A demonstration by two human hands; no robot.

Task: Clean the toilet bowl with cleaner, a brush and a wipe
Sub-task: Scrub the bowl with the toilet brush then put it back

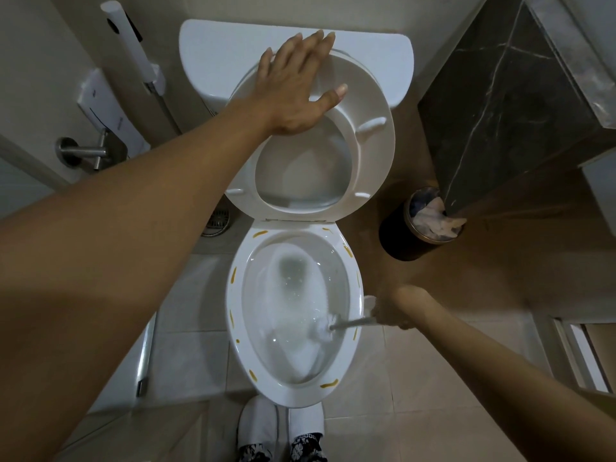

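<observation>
Bowl [293, 315] sits below the raised seat [370, 155], foamy water inside and yellow-brown smears dotted round its rim. Left hand [293, 85], fingers straight and spread, presses flat on the seat to keep it up. Right hand [393, 311], blurred, grips the brush [346, 323] handle, its head against the near-right inner wall. Risks, as I judge them: a fast stroke could flick foam over the rim onto the floor [416, 378] or slippers [258, 425]; easing the left hand could drop the seat onto the brush.
</observation>
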